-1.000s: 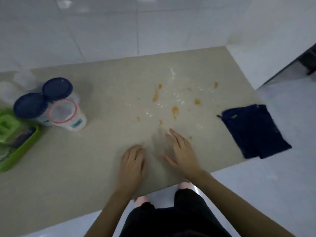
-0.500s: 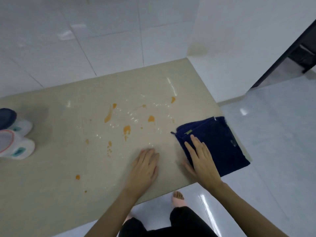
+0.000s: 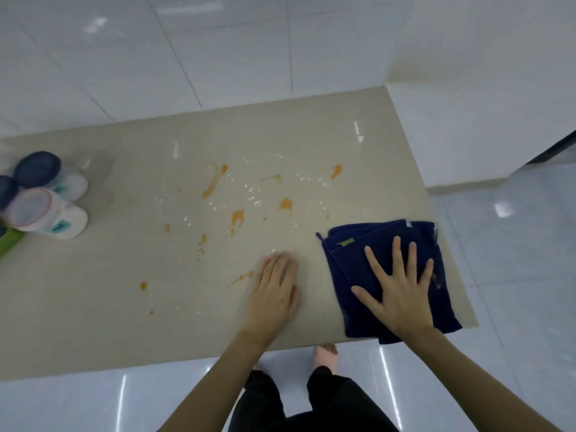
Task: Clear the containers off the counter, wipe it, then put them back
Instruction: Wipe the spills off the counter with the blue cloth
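A folded dark blue cloth lies at the counter's front right corner. My right hand rests flat on top of it, fingers spread. Just left of the cloth, my left hand lies palm down on the bare beige counter, fingers together. Orange stains and wet droplets spot the middle of the counter. Three white containers stand grouped at the far left: two with dark blue lids and one with a red-rimmed clear lid.
A green tray edge shows at the left border beside the containers. White tiled wall runs behind the counter and on its right side. Glossy floor lies below the front edge, with my legs and a foot close to it.
My right hand moved right from the bare counter onto the blue cloth and spread flat. The left hand stayed on the counter. The view swung right, then back left a little.
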